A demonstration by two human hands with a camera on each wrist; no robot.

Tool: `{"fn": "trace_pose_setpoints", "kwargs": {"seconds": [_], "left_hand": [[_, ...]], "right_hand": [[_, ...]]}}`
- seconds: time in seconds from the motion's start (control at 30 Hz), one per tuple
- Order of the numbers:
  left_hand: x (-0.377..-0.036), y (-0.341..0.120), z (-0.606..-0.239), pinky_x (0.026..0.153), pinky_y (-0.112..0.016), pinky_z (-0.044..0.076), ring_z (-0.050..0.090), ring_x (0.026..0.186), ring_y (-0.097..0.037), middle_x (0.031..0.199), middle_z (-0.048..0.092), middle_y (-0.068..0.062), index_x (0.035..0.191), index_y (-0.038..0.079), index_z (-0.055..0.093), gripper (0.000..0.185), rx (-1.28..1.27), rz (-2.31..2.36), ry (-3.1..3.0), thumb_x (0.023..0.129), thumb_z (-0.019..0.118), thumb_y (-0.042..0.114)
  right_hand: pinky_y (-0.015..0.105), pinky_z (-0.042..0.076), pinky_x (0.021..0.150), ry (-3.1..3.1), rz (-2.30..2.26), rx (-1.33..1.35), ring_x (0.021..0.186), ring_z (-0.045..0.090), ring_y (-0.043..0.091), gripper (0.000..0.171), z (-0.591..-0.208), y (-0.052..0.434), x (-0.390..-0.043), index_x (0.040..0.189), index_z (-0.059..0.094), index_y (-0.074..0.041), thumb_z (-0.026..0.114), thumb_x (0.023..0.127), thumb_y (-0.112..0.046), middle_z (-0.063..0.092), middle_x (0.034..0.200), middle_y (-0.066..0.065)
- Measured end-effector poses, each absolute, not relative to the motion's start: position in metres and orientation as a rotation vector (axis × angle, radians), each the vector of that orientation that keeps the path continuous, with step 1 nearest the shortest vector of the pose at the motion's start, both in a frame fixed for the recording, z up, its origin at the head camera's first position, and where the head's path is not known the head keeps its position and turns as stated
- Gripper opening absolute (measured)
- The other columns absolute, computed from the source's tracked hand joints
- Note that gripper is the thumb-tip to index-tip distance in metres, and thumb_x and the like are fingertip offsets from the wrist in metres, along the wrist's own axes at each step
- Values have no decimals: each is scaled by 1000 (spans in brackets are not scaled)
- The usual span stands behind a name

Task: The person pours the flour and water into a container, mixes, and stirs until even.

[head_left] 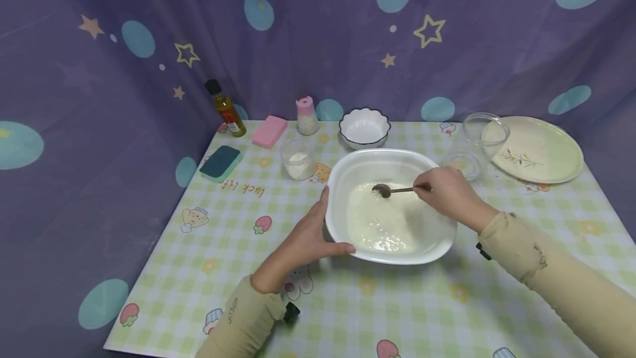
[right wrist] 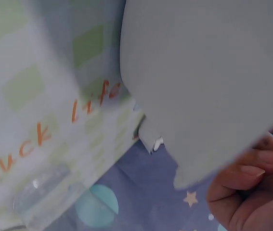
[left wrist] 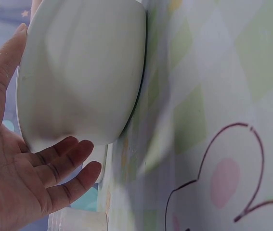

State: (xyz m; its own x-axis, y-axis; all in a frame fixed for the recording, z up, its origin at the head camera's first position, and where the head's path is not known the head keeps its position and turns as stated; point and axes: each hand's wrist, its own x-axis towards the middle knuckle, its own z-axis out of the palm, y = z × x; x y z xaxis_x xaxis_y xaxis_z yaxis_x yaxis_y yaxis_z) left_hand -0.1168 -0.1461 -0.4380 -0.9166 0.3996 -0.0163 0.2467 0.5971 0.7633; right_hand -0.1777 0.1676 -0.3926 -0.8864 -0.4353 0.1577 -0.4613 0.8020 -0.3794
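Observation:
A white basin (head_left: 343, 181) holds a pale, milky liquid (head_left: 382, 220) with a glossy surface. My left hand (head_left: 310, 239) rests against its left side, thumb at the near rim. In the left wrist view, the fingers of that left hand (left wrist: 35, 168) are spread and loosely bent against the outer wall. Over the right part of the basin, my right hand (head_left: 449, 192) pinches the handle of a small brown spoon (head_left: 382, 190). The spoon's bowl sits at the liquid's surface. In the right wrist view, the basin's wall (right wrist: 208, 86) hides the spoon; curled fingers (right wrist: 244, 180) show at the edge.
Behind the basin stand a scalloped white bowl (head_left: 365, 127), a pink-topped shaker (head_left: 307, 117) and a clear cup of white powder (head_left: 299, 166). Left are an oil bottle (head_left: 229, 112), a pink sponge (head_left: 269, 131) and a green sponge (head_left: 221, 163). Right are clear containers (head_left: 464, 164) and an oval plate (head_left: 551, 151).

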Motion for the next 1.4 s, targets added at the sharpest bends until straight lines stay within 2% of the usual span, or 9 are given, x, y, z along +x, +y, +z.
{"fn": "trace_pose_setpoints", "kwargs": {"seconds": [0.27, 0.53, 0.63, 0.77, 0.93, 1.1, 1.17, 1.4], "left_hand": [[-117, -146, -438, 113, -45, 26, 20, 144, -16, 162, 11, 3, 157, 24, -8, 134, 550, 1230, 2634, 67, 85, 55], [-117, -146, -439, 113, -46, 26, 20, 144, -17, 162, 11, 1, 158, 19, -6, 134, 523, 1235, 2633, 67, 86, 55], [-117, -146, -439, 113, -45, 26, 20, 145, -16, 162, 11, 1, 158, 19, -6, 134, 534, 1236, 2635, 67, 85, 55], [-117, -146, -439, 114, -45, 25, 18, 145, -16, 162, 9, 2, 157, 24, -9, 134, 549, 1239, 2634, 67, 85, 55], [-116, -146, -438, 114, -44, 24, 17, 145, -15, 162, 7, 3, 157, 22, -8, 134, 530, 1225, 2633, 67, 85, 54], [-117, -147, -439, 113, -45, 25, 18, 145, -15, 162, 8, 3, 158, 19, -7, 134, 533, 1232, 2634, 67, 86, 53], [-117, -147, -439, 113, -45, 25, 19, 145, -16, 162, 9, 2, 158, 19, -7, 134, 539, 1235, 2634, 67, 86, 53], [-117, -146, -439, 113, -46, 25, 18, 145, -16, 162, 9, 2, 157, 23, -8, 133, 539, 1233, 2634, 67, 85, 56]], "right_hand": [[40, 46, 63, -2976, 537, 690, 64, 58, 18, 10, -376, 184, -175, 84, 77, -6, 67, 85, -3, 68, 72, 2], [47, 50, 70, -2972, 495, 627, 75, 64, 29, 11, -370, 193, -171, 88, 77, -4, 67, 86, -2, 71, 80, 10], [44, 49, 65, -2991, 449, 647, 68, 60, 25, 14, -368, 194, -170, 81, 77, -7, 64, 85, 0, 67, 73, 6], [36, 41, 57, -3040, 389, 713, 58, 47, 17, 22, -362, 196, -168, 68, 71, -12, 62, 83, 2, 55, 62, -1], [31, 36, 55, -3093, 404, 836, 56, 41, 13, 27, -355, 201, -163, 61, 65, -18, 65, 81, 1, 49, 57, -7], [29, 41, 57, -3219, 517, 921, 59, 46, 10, 21, -351, 201, -161, 67, 70, -17, 68, 82, -3, 55, 61, -10], [30, 44, 59, -3247, 569, 958, 61, 49, 9, 15, -351, 199, -160, 74, 74, -15, 70, 83, -4, 61, 66, -10], [29, 47, 62, -3107, 666, 1091, 63, 53, 2, 14, -365, 186, -158, 74, 74, -18, 74, 83, -8, 65, 69, -14]]}}
